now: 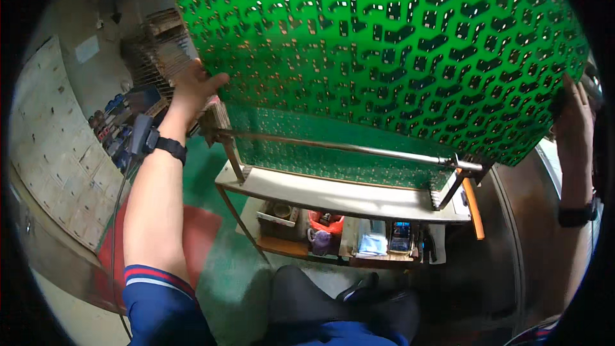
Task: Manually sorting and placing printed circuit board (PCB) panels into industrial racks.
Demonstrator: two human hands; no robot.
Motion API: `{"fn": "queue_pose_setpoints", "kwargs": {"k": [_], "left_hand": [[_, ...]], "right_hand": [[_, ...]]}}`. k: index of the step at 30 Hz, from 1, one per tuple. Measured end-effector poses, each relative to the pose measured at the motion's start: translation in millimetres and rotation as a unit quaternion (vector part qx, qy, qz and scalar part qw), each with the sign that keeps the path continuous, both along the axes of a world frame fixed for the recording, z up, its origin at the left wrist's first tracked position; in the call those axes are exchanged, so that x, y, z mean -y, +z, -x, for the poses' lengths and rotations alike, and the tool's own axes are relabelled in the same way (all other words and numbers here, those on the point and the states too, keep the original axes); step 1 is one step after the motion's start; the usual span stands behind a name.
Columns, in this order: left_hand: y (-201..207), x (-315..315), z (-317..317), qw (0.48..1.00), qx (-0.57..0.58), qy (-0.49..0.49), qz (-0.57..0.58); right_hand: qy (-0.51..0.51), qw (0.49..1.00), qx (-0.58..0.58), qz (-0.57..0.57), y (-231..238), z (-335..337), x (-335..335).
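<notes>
We see the large, flat, bright-green panel patterned with dark shapes (378,51) upright above the long white shelf (327,187). Our left hand (191,88) pinches its left edge; our right hand (574,118) lies along the right edge, its grip unclear. We judge it light, stiffish, perhaps slick, best held by opposite edges. We can read no lettering on it.

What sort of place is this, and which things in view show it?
Probably a factory workshop: there is a large green panel with many repeated dark shapes, a metal-barred stand and pale lockers on the left.
</notes>
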State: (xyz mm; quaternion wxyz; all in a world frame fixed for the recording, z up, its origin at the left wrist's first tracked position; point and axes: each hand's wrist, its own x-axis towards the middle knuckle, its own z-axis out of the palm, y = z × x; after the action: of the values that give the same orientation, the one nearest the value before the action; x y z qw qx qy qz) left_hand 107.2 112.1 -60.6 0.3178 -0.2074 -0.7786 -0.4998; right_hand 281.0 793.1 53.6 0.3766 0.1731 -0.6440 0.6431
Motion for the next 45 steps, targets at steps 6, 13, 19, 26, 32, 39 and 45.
{"fn": "queue_pose_setpoints", "kwargs": {"k": [6, 13, 19, 26, 32, 39, 45], "left_hand": [[-7.5, 10.4, 11.2, 0.993, 0.101, 0.059, -0.009], [-9.7, -0.5, 16.8, 0.992, 0.117, -0.019, -0.046], [-16.4, 17.9, 21.1, 0.992, 0.113, 0.047, -0.025], [-18.3, 9.5, 29.6, 0.988, 0.141, 0.060, -0.032], [-18.1, 13.3, 29.4, 0.992, 0.110, 0.049, -0.036], [-29.6, 24.8, 43.1, 0.994, 0.103, 0.037, -0.003], [-26.6, 27.1, 45.4, 0.994, 0.069, 0.084, -0.001]], "right_hand": [[-0.064, 0.990, 0.009, -0.122, -2.7, 41.8, 43.2], [-0.067, 0.992, 0.077, -0.067, -1.8, 96.0, 44.7], [0.020, 0.998, 0.055, 0.005, -7.2, 107.8, 72.1], [0.014, 0.998, 0.057, 0.015, -13.0, 105.2, 69.3], [0.030, 0.998, 0.056, -0.002, -25.7, 107.9, 61.6], [0.012, 0.992, 0.125, -0.007, -40.3, 113.0, 19.8], [-0.067, 0.986, 0.134, -0.071, -27.8, 97.4, 18.8]]}}
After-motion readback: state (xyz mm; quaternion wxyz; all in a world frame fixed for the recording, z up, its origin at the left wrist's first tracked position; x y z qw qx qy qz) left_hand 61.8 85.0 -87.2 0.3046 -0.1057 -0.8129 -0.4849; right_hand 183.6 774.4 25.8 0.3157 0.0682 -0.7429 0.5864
